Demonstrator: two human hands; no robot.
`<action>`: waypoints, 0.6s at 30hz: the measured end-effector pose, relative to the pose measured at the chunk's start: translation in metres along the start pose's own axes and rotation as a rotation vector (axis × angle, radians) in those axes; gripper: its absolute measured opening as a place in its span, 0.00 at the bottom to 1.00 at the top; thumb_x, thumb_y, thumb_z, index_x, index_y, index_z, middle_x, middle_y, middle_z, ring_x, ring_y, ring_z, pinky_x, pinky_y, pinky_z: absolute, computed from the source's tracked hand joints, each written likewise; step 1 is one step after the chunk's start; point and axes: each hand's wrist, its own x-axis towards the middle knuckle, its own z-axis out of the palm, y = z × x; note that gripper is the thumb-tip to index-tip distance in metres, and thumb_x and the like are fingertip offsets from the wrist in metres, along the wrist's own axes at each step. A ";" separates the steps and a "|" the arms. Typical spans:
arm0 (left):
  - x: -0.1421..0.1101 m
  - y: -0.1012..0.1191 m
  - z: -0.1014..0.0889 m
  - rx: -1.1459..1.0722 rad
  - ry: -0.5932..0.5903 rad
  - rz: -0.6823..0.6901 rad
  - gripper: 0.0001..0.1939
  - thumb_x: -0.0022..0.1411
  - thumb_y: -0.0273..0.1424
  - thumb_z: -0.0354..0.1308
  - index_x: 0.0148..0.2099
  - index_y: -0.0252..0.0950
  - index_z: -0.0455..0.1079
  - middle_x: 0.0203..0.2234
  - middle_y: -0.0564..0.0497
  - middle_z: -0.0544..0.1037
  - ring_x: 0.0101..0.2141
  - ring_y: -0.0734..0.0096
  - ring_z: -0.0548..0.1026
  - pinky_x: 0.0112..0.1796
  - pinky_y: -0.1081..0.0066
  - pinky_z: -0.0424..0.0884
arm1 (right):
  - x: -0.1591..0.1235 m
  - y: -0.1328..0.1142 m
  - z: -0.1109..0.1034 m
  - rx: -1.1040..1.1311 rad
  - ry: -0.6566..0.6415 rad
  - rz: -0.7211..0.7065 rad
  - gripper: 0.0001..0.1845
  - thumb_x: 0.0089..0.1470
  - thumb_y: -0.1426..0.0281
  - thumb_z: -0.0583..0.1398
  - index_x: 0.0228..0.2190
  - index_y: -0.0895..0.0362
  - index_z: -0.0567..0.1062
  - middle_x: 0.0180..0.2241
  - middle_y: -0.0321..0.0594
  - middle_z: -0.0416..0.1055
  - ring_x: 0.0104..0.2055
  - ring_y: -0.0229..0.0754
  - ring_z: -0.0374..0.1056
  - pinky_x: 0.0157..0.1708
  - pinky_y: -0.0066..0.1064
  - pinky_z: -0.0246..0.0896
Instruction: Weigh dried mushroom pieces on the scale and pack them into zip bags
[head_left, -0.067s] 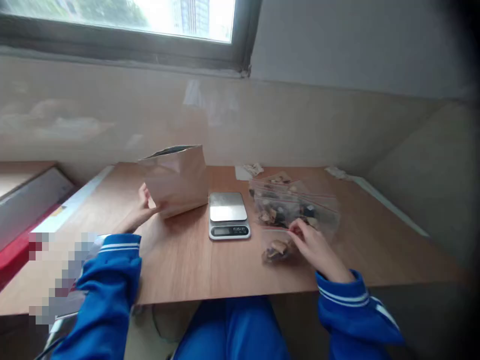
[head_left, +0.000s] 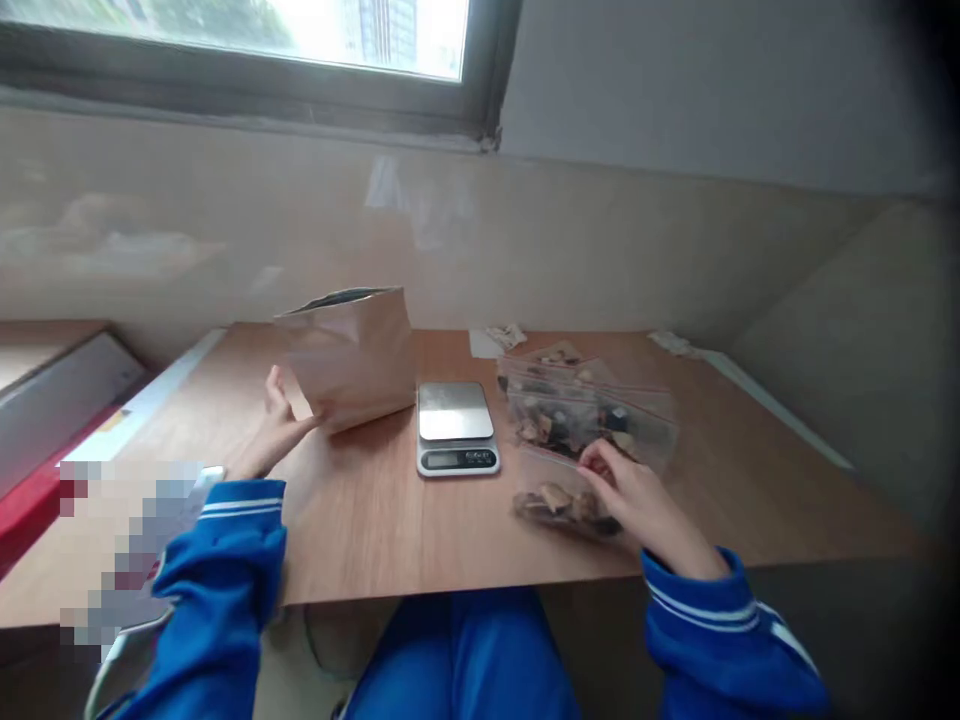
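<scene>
My left hand [head_left: 279,428] is beside a standing brown paper bag [head_left: 356,360]. Its thumb reaches the bag's lower left edge, while the other fingers are spread away from it. The bag's top gapes a little and its inside is hidden. My right hand [head_left: 624,490] pinches the top edge of a clear zip bag [head_left: 555,500] holding brown dried pieces, at the near right of the table. Just behind it lie several more zip bags [head_left: 555,405] with brown and dark pieces, overlapping one another. Between the paper bag and the zip bags sits a digital kitchen scale [head_left: 456,425].
The wooden table [head_left: 360,540] meets a wall below a window [head_left: 240,40]. A crumpled wrapper [head_left: 507,337] lies at the back edge. On the left are a red object [head_left: 30,510], a blurred-out item and a cable near my sleeve.
My left fingers have drawn away from the paper bag. The pinched zip bag now lies spread wider, and my right hand has shifted slightly to the right and toward me.
</scene>
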 end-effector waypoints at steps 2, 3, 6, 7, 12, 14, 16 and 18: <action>-0.030 0.019 0.004 -0.053 0.174 -0.028 0.45 0.47 0.39 0.67 0.62 0.33 0.51 0.62 0.34 0.53 0.62 0.48 0.54 0.59 0.52 0.54 | -0.008 -0.009 -0.005 0.048 0.014 0.003 0.08 0.57 0.63 0.52 0.31 0.53 0.67 0.28 0.39 0.71 0.32 0.44 0.70 0.32 0.32 0.62; -0.052 0.031 0.005 -0.128 0.226 -0.026 0.38 0.50 0.38 0.65 0.60 0.35 0.54 0.60 0.37 0.57 0.59 0.53 0.60 0.57 0.55 0.59 | -0.012 -0.014 -0.006 0.072 0.038 0.012 0.09 0.57 0.62 0.52 0.32 0.53 0.67 0.28 0.39 0.71 0.31 0.43 0.70 0.31 0.31 0.62; -0.138 0.066 0.009 -0.627 -0.202 -0.196 0.16 0.62 0.40 0.55 0.49 0.38 0.64 0.41 0.45 0.74 0.36 0.68 0.76 0.35 0.69 0.72 | -0.020 -0.026 -0.004 0.136 0.115 0.051 0.11 0.57 0.60 0.54 0.32 0.53 0.69 0.27 0.38 0.71 0.29 0.41 0.69 0.29 0.29 0.62; -0.169 0.073 0.011 -0.779 -0.593 -0.327 0.17 0.63 0.42 0.52 0.48 0.37 0.66 0.36 0.45 0.76 0.30 0.68 0.76 0.28 0.71 0.71 | -0.023 -0.029 -0.002 0.149 0.140 0.069 0.11 0.57 0.59 0.54 0.33 0.53 0.69 0.27 0.38 0.71 0.28 0.40 0.69 0.29 0.29 0.62; -0.265 0.042 0.021 -0.787 -1.336 -0.938 0.24 0.51 0.45 0.63 0.44 0.32 0.72 0.43 0.38 0.77 0.43 0.56 0.77 0.38 0.65 0.74 | -0.036 -0.035 0.009 0.243 0.250 0.131 0.13 0.56 0.57 0.57 0.34 0.54 0.70 0.29 0.39 0.72 0.29 0.39 0.68 0.31 0.30 0.62; -0.268 0.006 0.018 -0.713 -0.980 -1.118 0.28 0.55 0.49 0.57 0.50 0.34 0.69 0.44 0.39 0.78 0.47 0.51 0.75 0.43 0.58 0.73 | -0.041 -0.037 0.011 0.299 0.273 0.141 0.14 0.55 0.56 0.58 0.34 0.54 0.71 0.30 0.39 0.72 0.30 0.40 0.68 0.31 0.30 0.63; -0.258 -0.026 0.011 -0.499 -0.561 -1.033 0.25 0.56 0.47 0.54 0.48 0.34 0.70 0.43 0.39 0.78 0.51 0.49 0.73 0.46 0.58 0.72 | -0.046 -0.040 0.012 0.360 0.287 0.155 0.14 0.54 0.57 0.59 0.34 0.54 0.71 0.30 0.39 0.72 0.31 0.41 0.69 0.31 0.31 0.63; -0.247 -0.045 0.003 -0.367 -0.414 -0.994 0.20 0.52 0.42 0.58 0.45 0.37 0.71 0.46 0.42 0.77 0.57 0.48 0.66 0.50 0.61 0.69 | -0.048 -0.045 0.012 0.433 0.302 0.173 0.14 0.54 0.57 0.60 0.34 0.54 0.70 0.30 0.39 0.72 0.31 0.41 0.69 0.31 0.31 0.64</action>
